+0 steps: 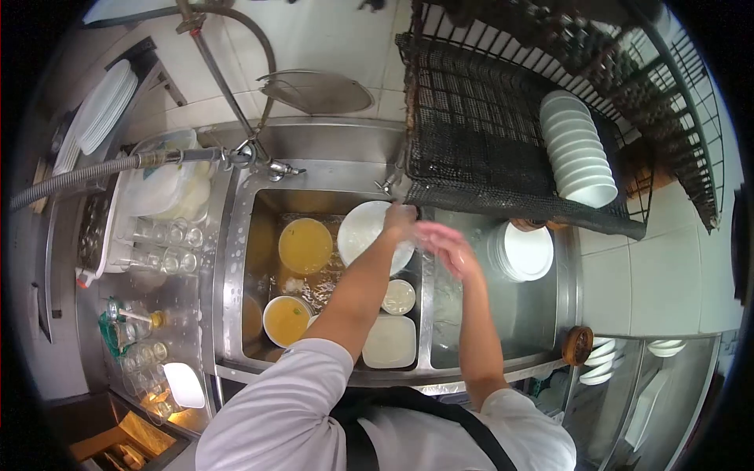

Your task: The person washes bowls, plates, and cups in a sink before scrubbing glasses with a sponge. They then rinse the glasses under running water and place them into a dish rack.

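While left hand (402, 223) blurs at glossy round white bowl (361, 226) left of smooth steel divider (425, 322), can't tell its grip, right hand (446, 247) open, fingers extended, mostly right of steel divider

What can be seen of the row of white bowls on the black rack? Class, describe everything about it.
The white bowls are plain, round and smooth, ceramic or plastic. They sit closely nested, tipped on their sides, in a line running from back to front on the dark mesh of the black rack, towards its right end. No hand touches them; whether they are wet, I cannot tell.
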A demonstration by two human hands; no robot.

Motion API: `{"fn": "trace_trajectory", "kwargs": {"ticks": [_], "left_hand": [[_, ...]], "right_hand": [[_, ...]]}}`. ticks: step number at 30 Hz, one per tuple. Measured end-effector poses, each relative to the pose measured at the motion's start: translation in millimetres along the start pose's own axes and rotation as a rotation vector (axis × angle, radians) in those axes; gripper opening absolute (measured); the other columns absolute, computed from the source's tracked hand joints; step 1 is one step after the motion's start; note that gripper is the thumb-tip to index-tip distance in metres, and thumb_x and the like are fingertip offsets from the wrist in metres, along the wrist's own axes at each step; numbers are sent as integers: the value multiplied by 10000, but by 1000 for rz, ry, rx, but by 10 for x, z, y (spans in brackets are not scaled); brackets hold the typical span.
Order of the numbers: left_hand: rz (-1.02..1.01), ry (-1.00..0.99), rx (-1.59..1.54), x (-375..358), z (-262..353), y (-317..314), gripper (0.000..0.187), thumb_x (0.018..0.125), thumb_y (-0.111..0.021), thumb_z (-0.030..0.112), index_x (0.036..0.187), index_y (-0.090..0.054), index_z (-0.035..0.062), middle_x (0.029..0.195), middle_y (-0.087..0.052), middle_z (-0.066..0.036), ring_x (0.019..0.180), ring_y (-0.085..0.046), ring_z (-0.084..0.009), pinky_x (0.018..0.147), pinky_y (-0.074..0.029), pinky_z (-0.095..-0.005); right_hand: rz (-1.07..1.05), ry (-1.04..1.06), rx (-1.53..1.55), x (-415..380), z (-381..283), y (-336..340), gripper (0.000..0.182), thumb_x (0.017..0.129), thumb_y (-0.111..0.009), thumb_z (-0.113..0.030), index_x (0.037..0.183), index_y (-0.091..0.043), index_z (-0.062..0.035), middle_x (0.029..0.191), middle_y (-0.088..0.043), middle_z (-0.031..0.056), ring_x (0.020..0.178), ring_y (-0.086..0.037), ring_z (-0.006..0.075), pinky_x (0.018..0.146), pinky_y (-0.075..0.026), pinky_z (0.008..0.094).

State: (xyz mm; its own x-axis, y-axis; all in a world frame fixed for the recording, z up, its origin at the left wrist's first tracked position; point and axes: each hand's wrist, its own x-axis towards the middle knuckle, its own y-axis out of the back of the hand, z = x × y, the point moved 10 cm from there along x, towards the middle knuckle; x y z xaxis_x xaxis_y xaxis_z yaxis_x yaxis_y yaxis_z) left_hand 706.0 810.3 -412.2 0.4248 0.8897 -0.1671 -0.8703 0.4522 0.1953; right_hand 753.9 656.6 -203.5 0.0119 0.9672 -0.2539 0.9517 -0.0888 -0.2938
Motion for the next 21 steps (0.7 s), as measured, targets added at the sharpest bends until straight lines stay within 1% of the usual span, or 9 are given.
{"fn": "trace_trajectory", "kwargs": {"ticks": [3,5,8,9,11,13,16,19,21], "left_hand": [[9,210,-249,-135,255,75,551,938,-552,142,1469,-418,80,1107,-657,-117,966,-667,-285,905,-519,-505],[71,486,-791,-246,100,49,602,971,-571,267,1490,-362,44,1196,-646,-154,990,-667,-295,964,-480,-537],[-401,77,-1578,-409,478,-250,470,1016,-483,372,1285,-589,2,1254,-641,-197,1197,-596,-305,1052,-453,-456],[-383,166,-1536,-467,505,-257,523,1007,-470,442,1286,-579,13,1213,-646,-176,1149,-604,-301,1007,-472,-459],[-344,339,-1444,-644,724,-197,631,990,-443,580,1288,-559,37,1132,-656,-134,1054,-620,-295,915,-512,-466],[-288,384,-1341,-828,980,-126,634,977,-431,658,1207,-580,86,1092,-658,-109,957,-629,-282,888,-528,-476],[-276,422,-1540,-891,1191,-57,616,1041,-351,516,1260,-567,-17,1238,-633,-209,1103,-620,-366,1003,-483,-526],[-227,440,-1572,-807,1486,117,490,1024,-473,509,1299,-563,113,1155,-672,-79,1044,-643,-271,959,-519,-445],[-209,436,-1576,-758,1605,190,455,992,-517,426,1293,-571,89,1153,-673,-81,1034,-646,-257,939,-523,-428]], "right_hand": [[117,112,-361,378,33,156,377,986,-591,-176,1329,-605,-21,1326,-634,144,1256,-571,260,1123,-380,389],[146,315,-568,556,98,-20,377,994,-579,-187,1337,-605,-34,1317,-638,138,1249,-565,251,1114,-375,377],[184,639,-814,655,188,-413,336,995,-564,-192,1283,-632,-33,1221,-670,124,1144,-600,251,1044,-424,376],[236,630,-858,828,334,-305,313,992,-562,-191,1240,-647,-22,1167,-683,119,1091,-617,260,1007,-448,383],[332,186,-956,1588,1176,307,406,899,-569,-281,1163,-665,13,1238,-638,263,1191,-582,407,1038,-434,446],[399,199,-991,1595,784,269,285,952,-562,-218,1090,-672,6,1057,-679,152,1004,-635,317,918,-485,409],[459,292,-947,1557,264,63,282,963,-564,-221,1109,-668,-4,1133,-661,147,1076,-611,300,955,-468,395],[434,442,-809,1379,-30,-153,279,973,-566,-224,1127,-664,-14,1210,-642,142,1148,-587,284,992,-450,381],[341,567,-689,1161,-152,-335,277,980,-568,-226,1139,-661,-20,1260,-629,138,1196,-572,273,1017,-439,372]]}}
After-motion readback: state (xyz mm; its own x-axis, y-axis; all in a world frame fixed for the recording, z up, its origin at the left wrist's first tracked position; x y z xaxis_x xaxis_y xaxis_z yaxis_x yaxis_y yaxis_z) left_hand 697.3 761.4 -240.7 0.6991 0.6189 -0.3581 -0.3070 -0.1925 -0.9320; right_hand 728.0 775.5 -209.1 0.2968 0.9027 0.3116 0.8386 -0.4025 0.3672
